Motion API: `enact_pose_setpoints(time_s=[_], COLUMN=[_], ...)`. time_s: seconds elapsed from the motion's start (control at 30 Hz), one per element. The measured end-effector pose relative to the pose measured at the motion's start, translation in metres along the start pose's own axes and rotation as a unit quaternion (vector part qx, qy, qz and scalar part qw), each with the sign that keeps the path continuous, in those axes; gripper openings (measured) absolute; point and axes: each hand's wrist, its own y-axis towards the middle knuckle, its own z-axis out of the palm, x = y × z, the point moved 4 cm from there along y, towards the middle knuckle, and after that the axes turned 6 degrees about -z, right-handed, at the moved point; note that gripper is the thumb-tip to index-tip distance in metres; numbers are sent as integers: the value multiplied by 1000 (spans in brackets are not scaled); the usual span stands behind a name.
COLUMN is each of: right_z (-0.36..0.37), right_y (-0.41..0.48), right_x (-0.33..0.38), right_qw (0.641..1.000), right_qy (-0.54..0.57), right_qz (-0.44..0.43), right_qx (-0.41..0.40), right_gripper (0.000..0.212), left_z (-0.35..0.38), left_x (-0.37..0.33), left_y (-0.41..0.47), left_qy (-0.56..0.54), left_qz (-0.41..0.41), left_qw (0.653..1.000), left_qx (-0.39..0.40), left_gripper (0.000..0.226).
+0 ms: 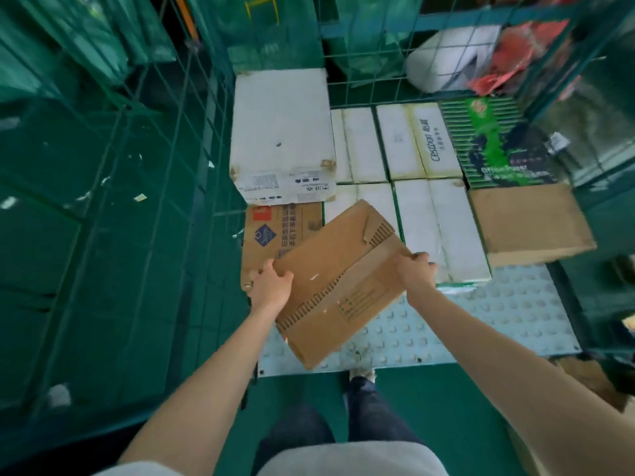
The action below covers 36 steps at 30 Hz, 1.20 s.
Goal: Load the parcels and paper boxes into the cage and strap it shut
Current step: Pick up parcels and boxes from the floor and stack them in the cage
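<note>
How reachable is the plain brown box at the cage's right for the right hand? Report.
Probably not yet: the right hand grips the torn cardboard box. The plain brown box itself lies uncovered.

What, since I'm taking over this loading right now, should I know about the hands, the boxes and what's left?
Left hand grips the left edge of the brown cardboard box; right hand grips its right edge. The box is held tilted above the studded floor of the cage.
Done: white paper boxes, a large white box, a green box and a plain brown box lie towards the back.
Left: set this box down, probably on the bare front floor; load any remaining parcels; strap the cage. No strap is in view.
</note>
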Motion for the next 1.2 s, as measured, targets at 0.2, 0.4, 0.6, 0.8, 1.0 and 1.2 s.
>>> enact_pose_setpoints(time_s=[0.2,0.4,0.6,0.8,1.0,1.2], right_z=[52,91,148,182,185,163], right_y=[57,79,86,83,79,81], right_x=[37,50,66,72,80,79], right_qw=[997,985,961,964,960,959], right_qy=[41,113,167,154,140,96], right_qz=[36,79,110,93,89,76], right_qx=[60,107,191,197,225,256], right_gripper=[48,52,41,46,44,51], left_z=[-33,-73,-82,-59,-70,-67], left_x=[-35,-74,-89,-46,-41,-48], left_y=[92,157,207,207,207,174], left_qy=[-16,0,112,278,270,135], left_qz=[-4,97,153,183,176,133], left_qw=[1000,994,982,942,946,982], left_qx=[-13,-46,10,41,39,18], left_gripper=[58,58,79,112,113,83])
